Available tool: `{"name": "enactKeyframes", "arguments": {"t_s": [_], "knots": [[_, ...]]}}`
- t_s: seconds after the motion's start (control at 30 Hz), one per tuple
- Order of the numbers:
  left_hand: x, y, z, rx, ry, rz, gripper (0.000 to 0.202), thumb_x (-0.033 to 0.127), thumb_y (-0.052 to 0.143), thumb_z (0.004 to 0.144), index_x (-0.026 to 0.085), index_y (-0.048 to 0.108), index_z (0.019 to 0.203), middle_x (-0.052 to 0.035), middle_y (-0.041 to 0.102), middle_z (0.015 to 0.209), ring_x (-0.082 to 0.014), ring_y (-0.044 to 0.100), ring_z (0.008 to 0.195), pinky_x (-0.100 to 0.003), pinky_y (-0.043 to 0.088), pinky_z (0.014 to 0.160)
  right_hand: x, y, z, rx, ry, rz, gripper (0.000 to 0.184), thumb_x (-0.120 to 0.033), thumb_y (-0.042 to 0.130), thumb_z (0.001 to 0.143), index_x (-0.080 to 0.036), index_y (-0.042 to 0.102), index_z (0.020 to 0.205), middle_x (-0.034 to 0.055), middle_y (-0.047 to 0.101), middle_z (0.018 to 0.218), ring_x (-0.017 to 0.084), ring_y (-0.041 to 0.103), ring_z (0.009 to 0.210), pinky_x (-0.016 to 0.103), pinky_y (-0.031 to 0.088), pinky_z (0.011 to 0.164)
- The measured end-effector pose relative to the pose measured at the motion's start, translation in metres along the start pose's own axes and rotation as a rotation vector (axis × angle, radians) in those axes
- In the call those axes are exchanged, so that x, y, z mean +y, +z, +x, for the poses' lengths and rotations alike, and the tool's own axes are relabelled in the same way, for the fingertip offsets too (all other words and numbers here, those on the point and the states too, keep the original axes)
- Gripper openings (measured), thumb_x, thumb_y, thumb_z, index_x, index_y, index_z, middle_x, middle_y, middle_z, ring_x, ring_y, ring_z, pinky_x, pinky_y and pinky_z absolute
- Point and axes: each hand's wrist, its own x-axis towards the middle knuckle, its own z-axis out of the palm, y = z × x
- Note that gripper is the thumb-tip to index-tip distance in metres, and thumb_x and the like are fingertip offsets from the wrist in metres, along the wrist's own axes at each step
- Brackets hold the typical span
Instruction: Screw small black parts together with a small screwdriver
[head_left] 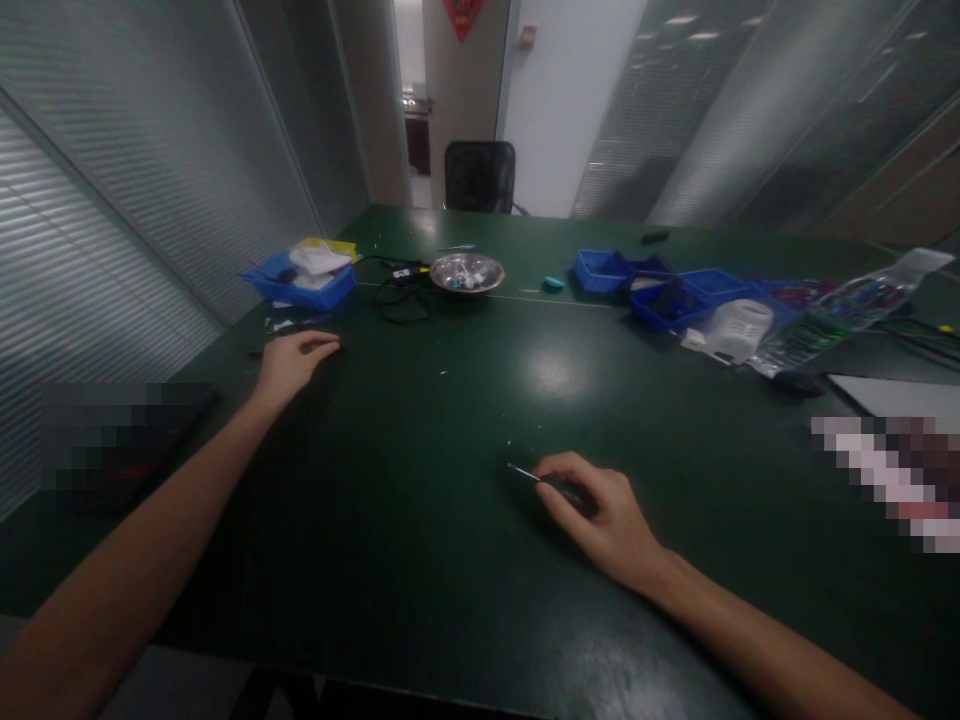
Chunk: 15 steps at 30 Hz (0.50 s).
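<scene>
My right hand is closed around a slim tool, its thin metal shaft pointing left just over the table. The palm and fingers hide its grip; it looks like a small screwdriver. Further off to the left, my left hand has its thumb and fingers pinched together, low over the tabletop. A small dark bit shows at those fingertips, too small to name. Beyond this hand stands a blue tray with white crumpled paper in it. Small scraps lie between tray and hand.
A round metal dish with small parts stands mid-table, beside a black cable. Blue bins, a white plastic item and a clear bottle fill the right back. A dark flat object lies at the left edge.
</scene>
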Motion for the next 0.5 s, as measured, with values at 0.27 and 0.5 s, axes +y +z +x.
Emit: {"name": "enactKeyframes", "arguments": {"t_s": [0.27,0.5], "knots": [[-0.0092,-0.0036,0.0025,-0.004,-0.044,-0.011,0.04,0.055,0.07,0.082,0.026,0.08,0.108,-0.0046,0.079,0.097,-0.0246,0.068,0.08,-0.035,0.051,0.078,0.0019,-0.0008,-0.0005,0.003,0.004,-0.014,0.016,-0.033,0.06,0.102,-0.02,0.068,0.107,0.0009,0.072,0.08,0.012,0.061,0.057,0.025,0.045,0.054],[-0.0095,-0.0061,0.0021,-0.018,-0.114,-0.066,0.042,0.053,0.073,0.078,0.024,0.081,0.109,-0.0059,0.079,0.099,-0.0258,0.069,0.084,-0.036,0.052,0.078,0.0009,-0.0012,0.0005,-0.011,0.006,-0.009,0.016,-0.034,0.059,0.102,-0.02,0.067,0.107,0.0002,0.071,0.079,0.013,0.063,0.058,0.024,0.046,0.056]]}}
